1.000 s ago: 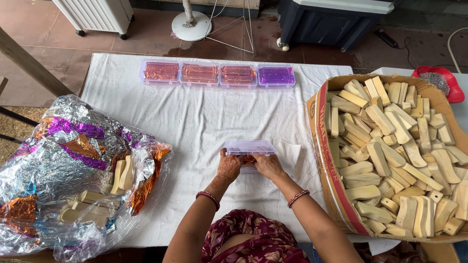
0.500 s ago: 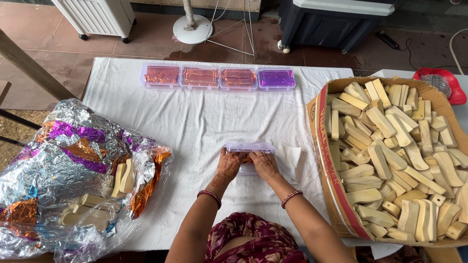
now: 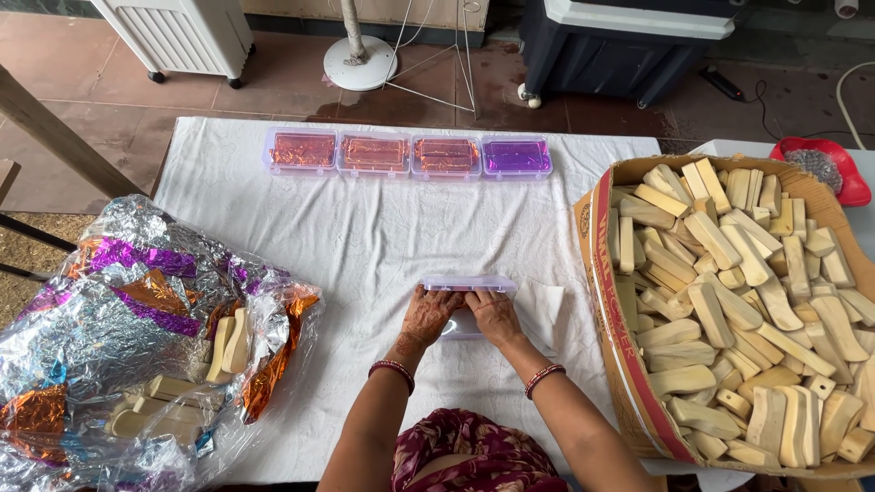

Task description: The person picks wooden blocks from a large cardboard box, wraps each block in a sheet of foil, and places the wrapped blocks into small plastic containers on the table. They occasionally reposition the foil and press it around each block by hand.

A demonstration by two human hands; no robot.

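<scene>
A small clear plastic box with a pale purple lid (image 3: 468, 284) lies on the white cloth (image 3: 365, 237) in front of me. My left hand (image 3: 427, 316) and my right hand (image 3: 493, 314) both press down on it, side by side, fingers over the lid. What is inside the box is hidden under my hands. A white tissue (image 3: 541, 310) lies just right of the box.
Several closed clear boxes (image 3: 410, 155) with orange and purple foil stand in a row at the cloth's far edge. A cardboard carton (image 3: 629, 364) of pale bars (image 3: 729, 301) is at right. Crumpled silver foil sheets (image 3: 118, 328) holding bars lie at left. A red bowl (image 3: 843, 173) sits far right.
The lid has come down from slightly raised to flat on the box, and both hands have shifted forward over it.
</scene>
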